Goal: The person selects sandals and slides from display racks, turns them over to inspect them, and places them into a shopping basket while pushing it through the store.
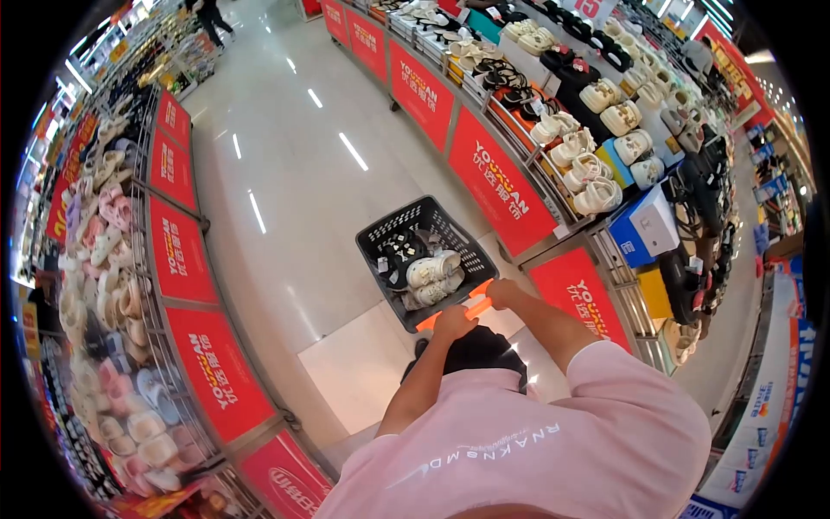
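Observation:
A black plastic shopping basket [373,270] with slotted sides is in front of my body, low over the floor. Its orange handle [478,305] rises on the near side, and both fists are around it. My left hand [456,323] is closed on the handle's left part, while my right hand [501,295] grips farther right, at the basket's right corner. Inside the basket lie white clogs [434,269] on the right and black sandals [404,249] with light decorations on the left. My fingers' undersides are hidden.
On the right runs a rack of sandals and clogs [596,195] behind red sign panels [500,177]. Another shoe bin [121,225] with red panels [203,368] lines the left. Between them stretches a shiny tiled aisle [285,173]; a person [210,19] is at its far end.

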The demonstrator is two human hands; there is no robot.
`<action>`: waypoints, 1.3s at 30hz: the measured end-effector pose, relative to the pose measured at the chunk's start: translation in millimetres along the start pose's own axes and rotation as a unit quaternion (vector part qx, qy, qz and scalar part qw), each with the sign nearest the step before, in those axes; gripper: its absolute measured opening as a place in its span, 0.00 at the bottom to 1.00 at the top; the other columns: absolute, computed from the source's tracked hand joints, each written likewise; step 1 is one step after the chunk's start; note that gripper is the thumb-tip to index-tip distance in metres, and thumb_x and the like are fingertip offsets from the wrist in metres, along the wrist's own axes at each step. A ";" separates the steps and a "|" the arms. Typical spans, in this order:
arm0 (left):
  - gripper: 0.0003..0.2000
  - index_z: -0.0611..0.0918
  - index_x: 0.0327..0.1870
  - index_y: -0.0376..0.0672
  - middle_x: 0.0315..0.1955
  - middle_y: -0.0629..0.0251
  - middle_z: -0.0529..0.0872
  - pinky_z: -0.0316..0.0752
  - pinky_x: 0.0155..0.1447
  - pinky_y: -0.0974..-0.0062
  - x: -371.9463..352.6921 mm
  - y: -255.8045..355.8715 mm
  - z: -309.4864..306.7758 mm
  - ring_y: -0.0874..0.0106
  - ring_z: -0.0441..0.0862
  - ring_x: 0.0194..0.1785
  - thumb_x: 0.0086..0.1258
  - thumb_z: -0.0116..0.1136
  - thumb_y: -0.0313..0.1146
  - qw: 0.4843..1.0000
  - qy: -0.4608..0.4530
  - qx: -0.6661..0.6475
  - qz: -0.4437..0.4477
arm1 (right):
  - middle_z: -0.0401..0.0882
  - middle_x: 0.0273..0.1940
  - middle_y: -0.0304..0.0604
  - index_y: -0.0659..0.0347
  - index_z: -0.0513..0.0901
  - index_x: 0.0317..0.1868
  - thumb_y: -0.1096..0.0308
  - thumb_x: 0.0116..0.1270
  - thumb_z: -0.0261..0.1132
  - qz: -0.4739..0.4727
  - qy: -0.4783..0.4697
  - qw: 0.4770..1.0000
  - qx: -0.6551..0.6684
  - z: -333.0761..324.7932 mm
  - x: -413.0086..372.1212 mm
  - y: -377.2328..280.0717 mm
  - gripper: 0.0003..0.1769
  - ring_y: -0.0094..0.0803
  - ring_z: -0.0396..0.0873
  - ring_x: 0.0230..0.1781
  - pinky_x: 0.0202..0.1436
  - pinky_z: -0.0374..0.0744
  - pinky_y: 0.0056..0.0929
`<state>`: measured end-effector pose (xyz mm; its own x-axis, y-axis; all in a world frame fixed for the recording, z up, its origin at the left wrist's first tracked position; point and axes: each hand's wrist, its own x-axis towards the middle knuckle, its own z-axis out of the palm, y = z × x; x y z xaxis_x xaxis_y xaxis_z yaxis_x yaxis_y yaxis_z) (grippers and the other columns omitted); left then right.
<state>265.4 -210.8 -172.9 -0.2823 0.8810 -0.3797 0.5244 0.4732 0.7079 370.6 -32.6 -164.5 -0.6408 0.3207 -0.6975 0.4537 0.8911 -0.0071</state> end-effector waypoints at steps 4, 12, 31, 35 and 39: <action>0.21 0.88 0.38 0.43 0.36 0.50 0.88 0.80 0.48 0.55 24.8 -14.5 -29.4 0.51 0.86 0.41 0.56 0.64 0.52 0.999 -0.028 -0.007 0.020 | 0.87 0.46 0.41 0.52 0.87 0.47 0.68 0.56 0.67 -0.017 0.009 0.999 0.028 1.7 49.9 6.5 0.16 0.41 0.85 0.49 0.49 0.83 0.42; 0.19 0.87 0.36 0.42 0.32 0.48 0.87 0.79 0.44 0.54 91.3 -36.4 -101.5 0.48 0.85 0.37 0.60 0.64 0.52 0.994 -0.067 0.076 0.030 | 0.88 0.40 0.44 0.53 0.89 0.36 0.64 0.54 0.68 -0.031 0.074 0.993 0.088 -74.9 91.5 -3.8 0.10 0.42 0.86 0.45 0.44 0.84 0.41; 0.15 0.86 0.34 0.41 0.28 0.46 0.86 0.79 0.43 0.54 236.6 -94.2 -266.3 0.47 0.84 0.37 0.58 0.62 0.45 0.977 -0.095 0.187 -0.024 | 0.89 0.37 0.41 0.53 0.91 0.35 0.65 0.59 0.63 0.040 0.158 0.968 0.193 -212.0 250.0 -25.2 0.10 0.39 0.87 0.39 0.39 0.80 0.44; 0.17 0.86 0.34 0.40 0.29 0.45 0.86 0.79 0.44 0.54 266.5 -117.4 -287.9 0.47 0.85 0.38 0.57 0.62 0.46 0.970 -0.101 0.218 -0.039 | 0.88 0.35 0.42 0.54 0.90 0.33 0.66 0.56 0.66 0.051 0.155 0.965 0.203 -239.8 271.6 -28.6 0.07 0.38 0.87 0.39 0.40 0.79 0.41; 0.15 0.86 0.34 0.41 0.30 0.47 0.86 0.80 0.45 0.54 291.8 -114.6 -318.6 0.47 0.85 0.39 0.58 0.61 0.45 0.973 -0.106 0.201 -0.030 | 0.88 0.35 0.42 0.53 0.90 0.34 0.67 0.56 0.66 0.039 0.122 0.968 0.214 -263.8 306.3 -22.8 0.08 0.40 0.87 0.41 0.40 0.81 0.40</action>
<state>-133.0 -8.2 -175.1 -0.1724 0.8121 -0.5575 0.7960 0.4482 0.4068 0.6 130.0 -189.0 -0.6981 0.4949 -0.5174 0.6884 0.6627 -0.2949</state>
